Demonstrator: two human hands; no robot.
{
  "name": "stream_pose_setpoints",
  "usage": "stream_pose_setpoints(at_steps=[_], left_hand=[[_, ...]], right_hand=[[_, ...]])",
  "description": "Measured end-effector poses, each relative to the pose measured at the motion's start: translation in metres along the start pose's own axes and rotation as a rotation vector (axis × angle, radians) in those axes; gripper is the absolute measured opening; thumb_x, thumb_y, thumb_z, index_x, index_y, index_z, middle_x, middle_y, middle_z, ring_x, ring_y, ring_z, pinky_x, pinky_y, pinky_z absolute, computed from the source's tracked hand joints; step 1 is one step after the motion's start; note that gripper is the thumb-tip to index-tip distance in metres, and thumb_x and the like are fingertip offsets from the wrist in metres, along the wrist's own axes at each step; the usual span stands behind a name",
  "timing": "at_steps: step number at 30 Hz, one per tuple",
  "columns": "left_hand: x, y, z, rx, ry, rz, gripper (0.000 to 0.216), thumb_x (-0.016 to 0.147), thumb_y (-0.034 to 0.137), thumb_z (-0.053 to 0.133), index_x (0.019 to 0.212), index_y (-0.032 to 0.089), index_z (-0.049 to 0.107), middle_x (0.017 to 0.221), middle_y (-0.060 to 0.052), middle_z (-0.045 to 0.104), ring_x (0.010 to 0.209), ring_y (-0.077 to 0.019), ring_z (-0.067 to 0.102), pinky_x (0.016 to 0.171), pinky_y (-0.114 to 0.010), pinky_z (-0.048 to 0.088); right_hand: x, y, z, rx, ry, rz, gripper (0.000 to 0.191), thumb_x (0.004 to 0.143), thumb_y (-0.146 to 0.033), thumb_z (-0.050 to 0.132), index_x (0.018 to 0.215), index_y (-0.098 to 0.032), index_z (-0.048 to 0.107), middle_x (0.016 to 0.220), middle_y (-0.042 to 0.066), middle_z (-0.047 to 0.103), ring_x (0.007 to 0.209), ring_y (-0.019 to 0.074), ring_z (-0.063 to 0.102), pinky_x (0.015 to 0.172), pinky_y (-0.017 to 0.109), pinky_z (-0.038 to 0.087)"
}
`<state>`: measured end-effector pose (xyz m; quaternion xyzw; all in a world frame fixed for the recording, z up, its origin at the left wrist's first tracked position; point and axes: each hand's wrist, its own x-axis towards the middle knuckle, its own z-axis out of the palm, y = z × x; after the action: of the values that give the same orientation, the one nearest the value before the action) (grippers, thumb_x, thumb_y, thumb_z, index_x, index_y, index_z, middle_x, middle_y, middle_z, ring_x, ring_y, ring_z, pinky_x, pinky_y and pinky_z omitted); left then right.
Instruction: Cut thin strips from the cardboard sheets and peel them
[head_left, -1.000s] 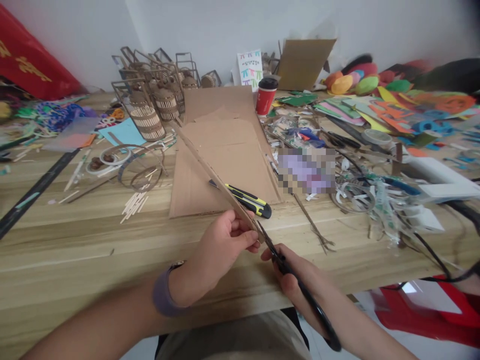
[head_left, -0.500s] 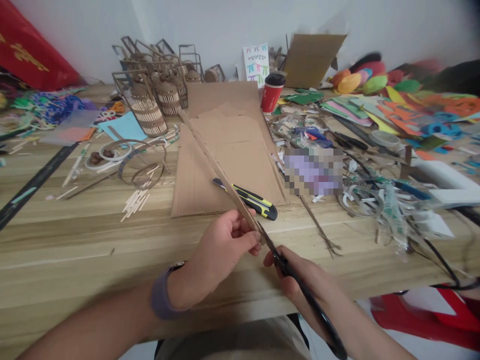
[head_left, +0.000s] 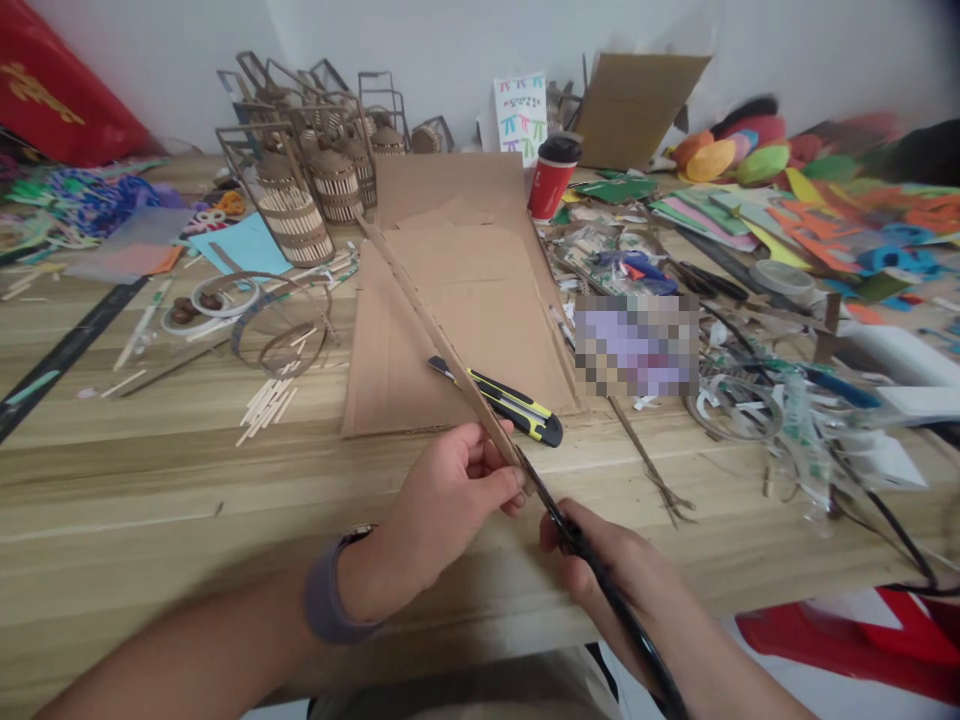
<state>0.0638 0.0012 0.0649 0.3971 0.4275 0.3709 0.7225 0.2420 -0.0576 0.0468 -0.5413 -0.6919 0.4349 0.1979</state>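
My left hand (head_left: 457,490) pinches the near end of a long, narrow cardboard strip (head_left: 427,325), which slants away to the upper left. In my right hand (head_left: 622,565) is a pair of black-handled scissors (head_left: 606,590). Their blades lie along the strip's near end, close to my left fingertips; the blades look nearly together, and the exact cut point is hard to see. Under the strip, a yellow and black utility knife (head_left: 517,405) rests at the near edge of a brown cardboard sheet (head_left: 450,290).
Several small stick-covered lanterns (head_left: 296,225) stand at the back left. Loose sticks (head_left: 266,405) and tape rolls (head_left: 225,295) lie left of the sheet. A red lidded cup (head_left: 553,180) stands behind it. Cluttered scraps, coils and coloured paper (head_left: 701,220) cover the right side.
The camera view has shifted slightly. Both hands keep their holds on the strip and scissors, and the scissor blades appear a little closer together beside the strip's end.
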Motion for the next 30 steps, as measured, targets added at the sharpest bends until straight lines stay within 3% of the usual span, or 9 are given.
stream_pose_setpoints(at_steps=[4,8,11,15,17,23,30], left_hand=[[0.001,-0.001,-0.001,-0.001,-0.011,0.003,0.033,0.069,0.019,0.065,0.101,0.013,0.056,0.067,0.004,0.058,0.058,-0.0095,0.055,0.058,-0.023,0.044],[0.001,-0.001,-0.001,0.015,-0.013,-0.007,0.037,0.070,0.019,0.065,0.106,0.012,0.057,0.065,0.006,0.057,0.056,-0.0091,0.054,0.058,-0.024,0.043],[0.001,-0.003,0.000,0.026,-0.009,-0.031,0.045,0.070,0.018,0.065,0.114,0.012,0.056,0.064,0.006,0.057,0.055,-0.0088,0.053,0.059,-0.024,0.043],[0.004,-0.009,0.001,-0.039,0.003,-0.005,0.023,0.073,0.029,0.066,0.088,0.013,0.059,0.068,0.003,0.058,0.058,-0.0093,0.053,0.055,-0.023,0.042],[0.005,-0.012,0.000,-0.063,0.042,0.005,0.026,0.075,0.037,0.067,0.081,0.014,0.058,0.071,0.001,0.059,0.059,-0.0090,0.053,0.054,-0.023,0.041],[0.008,-0.013,-0.004,-0.194,0.002,-0.033,0.035,0.068,0.040,0.078,0.079,0.011,0.060,0.067,0.002,0.058,0.055,-0.0064,0.051,0.052,-0.021,0.039],[0.005,-0.017,0.001,-0.302,-0.099,0.024,0.029,0.071,0.033,0.078,0.081,0.012,0.061,0.070,0.002,0.061,0.057,-0.0071,0.055,0.052,-0.019,0.043]], right_hand=[[0.000,0.005,0.001,-0.030,0.063,0.033,0.057,0.086,-0.075,0.037,0.074,-0.021,0.052,0.061,-0.001,0.055,0.053,0.0133,0.049,0.049,0.024,0.037],[-0.001,0.015,-0.016,-0.183,0.115,0.095,0.042,0.082,-0.065,0.055,0.077,-0.023,0.057,0.056,-0.004,0.054,0.050,0.0133,0.051,0.046,0.022,0.039],[-0.002,0.020,-0.024,-0.249,0.171,0.066,0.040,0.083,-0.062,0.055,0.075,-0.023,0.056,0.054,-0.004,0.054,0.048,0.0135,0.052,0.044,0.021,0.041],[-0.002,0.017,-0.017,-0.278,0.183,-0.019,0.035,0.086,-0.057,0.055,0.075,-0.024,0.055,0.056,-0.004,0.057,0.048,0.0128,0.054,0.044,0.020,0.041],[-0.002,0.014,-0.012,-0.302,0.200,-0.047,0.034,0.087,-0.056,0.055,0.076,-0.024,0.053,0.058,-0.005,0.057,0.048,0.0127,0.054,0.045,0.021,0.042],[-0.006,0.007,-0.008,-0.305,0.167,-0.057,0.026,0.092,-0.049,0.051,0.083,-0.025,0.052,0.068,-0.003,0.061,0.056,0.0133,0.059,0.053,0.022,0.045],[-0.004,0.001,-0.010,-0.259,0.090,-0.058,0.024,0.079,-0.034,0.070,0.088,-0.025,0.049,0.067,-0.006,0.056,0.053,0.0125,0.054,0.048,0.021,0.043]])
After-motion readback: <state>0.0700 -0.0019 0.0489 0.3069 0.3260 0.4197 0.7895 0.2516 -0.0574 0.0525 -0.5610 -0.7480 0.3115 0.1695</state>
